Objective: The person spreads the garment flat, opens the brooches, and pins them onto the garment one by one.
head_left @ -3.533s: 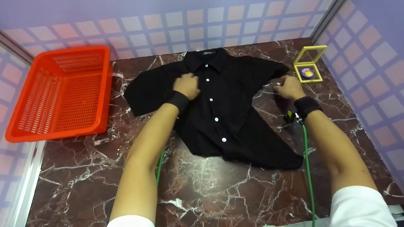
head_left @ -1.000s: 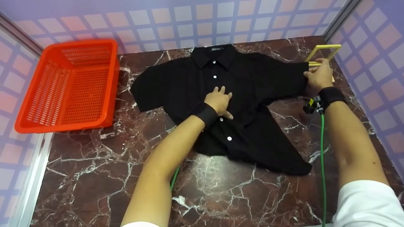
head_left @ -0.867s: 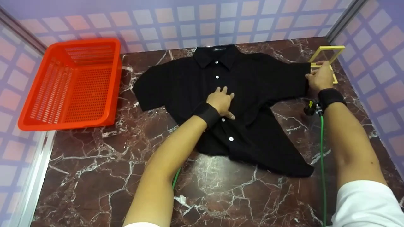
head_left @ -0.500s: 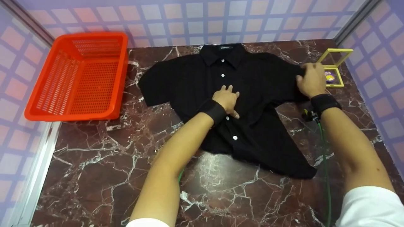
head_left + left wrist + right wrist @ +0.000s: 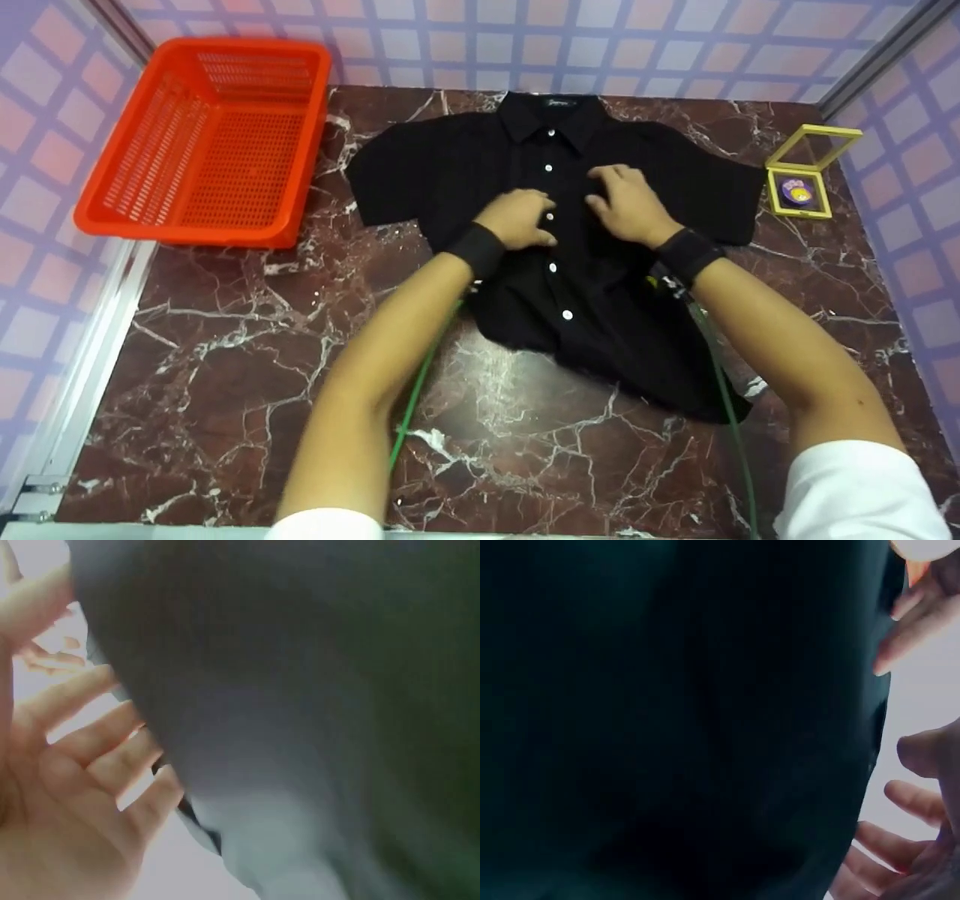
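A black short-sleeved shirt (image 5: 465,157) with white buttons lies front up on the marble-patterned table, collar toward the back wall. Its lower right part spreads out to a point and looks creased. My left hand (image 5: 516,219) is over the shirt front beside the button row, fingers loosely bent. My right hand (image 5: 630,206) is on the other side of the buttons, thumb and fingers apart. Neither hand has cloth gripped. Black cloth (image 5: 247,690) fills much of the left wrist view, with extended fingers (image 5: 112,735) at its edge. Dark cloth (image 5: 690,720) also covers most of the right wrist view.
A red plastic basket (image 5: 296,202) stands at the back left. Right of the shirt's sleeve is an opened yellow-framed case (image 5: 821,206) with a round purple badge-like item inside. Walls rise behind and at both sides. Green cables (image 5: 411,405) trail from the wrists.
My right hand first drew the right-side sleeve outward, then let it go and moved left onto the chest. My left hand shifted slightly left. The sleeve now lies spread out.
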Demonstrator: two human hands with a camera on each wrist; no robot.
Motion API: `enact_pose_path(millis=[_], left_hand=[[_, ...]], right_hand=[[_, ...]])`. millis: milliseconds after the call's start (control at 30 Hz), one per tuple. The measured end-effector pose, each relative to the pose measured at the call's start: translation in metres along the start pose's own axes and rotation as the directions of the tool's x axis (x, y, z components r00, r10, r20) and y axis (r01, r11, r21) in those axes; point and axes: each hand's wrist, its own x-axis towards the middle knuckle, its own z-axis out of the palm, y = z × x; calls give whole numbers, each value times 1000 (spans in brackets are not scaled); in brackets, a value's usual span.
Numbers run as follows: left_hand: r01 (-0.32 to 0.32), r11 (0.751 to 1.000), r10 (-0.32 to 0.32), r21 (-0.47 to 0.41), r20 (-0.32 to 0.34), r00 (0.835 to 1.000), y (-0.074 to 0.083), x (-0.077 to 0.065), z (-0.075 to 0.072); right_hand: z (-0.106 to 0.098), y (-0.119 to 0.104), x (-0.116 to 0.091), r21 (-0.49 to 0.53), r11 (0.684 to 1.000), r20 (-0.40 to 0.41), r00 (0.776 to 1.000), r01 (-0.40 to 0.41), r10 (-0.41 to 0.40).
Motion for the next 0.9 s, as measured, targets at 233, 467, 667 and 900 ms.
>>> enact_pose_path(millis=[233, 467, 667, 900], left_hand=[[93, 991, -112, -94, -215, 970, -32, -53, -14], [302, 948, -319, -105, -247, 915, -50, -106, -5], [504, 863, -500, -44, -225, 836, -54, -126, 13], [422, 862, -476, -282, -162, 864, -48, -127, 30]], right_hand=[[10, -21, 10, -56, 998, 133, 991, -8, 15], [15, -27, 22, -82, 996, 250, 966, -47, 66], [18, -22, 34, -101, 985, 333, 928, -139, 165], [23, -24, 44, -180, 975, 407, 893, -128, 192]])
